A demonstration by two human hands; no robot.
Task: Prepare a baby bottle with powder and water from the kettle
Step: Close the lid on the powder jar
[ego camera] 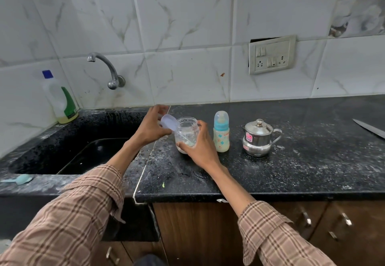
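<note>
Plaid sleeves (68,220) fill the near edge of the view at 6 and 7 o'clock, both forearms reaching out over the black speckled desk (291,172). At the centre, the right hand (200,147) wraps its fingers around a clear powder jar (186,132) — closed on its lower half, pinning it to the desk so it does not slide or tip. The left hand (151,128), at about 9 o'clock from the jar, pinches a pale translucent lid (168,121) held tilted just off the jar's mouth, which is left open. Inside the jar a scoop handle (183,137) leans against the wall above a low layer of white powder.

Just beside the jar at 3 o'clock stands the baby bottle (221,132), upright, teat cap on — not yet opened, so I judge no powder has gone in. Further along at 3 o'clock sits the small steel kettle (258,138), lid on, within easy reach for pouring. Another blue scoop (19,179) lies at 8 o'clock by the sink (83,153). A knife blade (368,128) shows at the right edge.
</note>
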